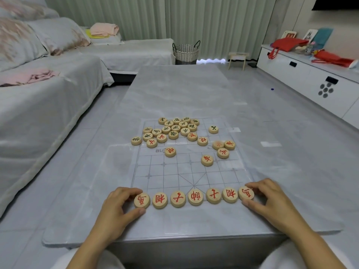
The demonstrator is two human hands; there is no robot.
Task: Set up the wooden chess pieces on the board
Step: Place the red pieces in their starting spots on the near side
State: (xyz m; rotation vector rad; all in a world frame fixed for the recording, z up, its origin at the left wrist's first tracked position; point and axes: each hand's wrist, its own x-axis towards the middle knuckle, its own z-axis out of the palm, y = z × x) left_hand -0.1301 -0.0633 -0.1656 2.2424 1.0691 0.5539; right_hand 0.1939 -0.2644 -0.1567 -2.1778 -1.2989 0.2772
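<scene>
Near row: seven red-lettered wooden discs (195, 197) side by side along the near edge of the board (174, 171), almost touching.
Left hand: my left hand (118, 202) pinches the leftmost disc of the row (142, 200), thumb at its near side, fingers curled over its far side.
Right hand: my right hand (266, 197) pinches the rightmost disc (246, 193) the same way, thumb near, fingers far.
Loose red pieces: nine scattered mid-board; four on the right (223, 153), one alone left of centre (170, 151), the rest at the near fringe of the heap.
Dark-lettered pieces: sixteen by my count; most heaped at the far left (175, 128), one apart to the right (213, 129), one off the board's left edge (136, 140).
Board: thin, see-through sheet with faint grid lines, lying flat.
Table: pale grey marbled top (184, 90), glossy, under a clear cover.
Room, left: sofa (38, 90) in a grey cover, two pink folded cloths on it.
Room, far: pleated curtains (155, 16), one woven basket (186, 51), one small wooden stool (238, 59).
Room, right: low white cabinet (310, 78) with red bags on top.
</scene>
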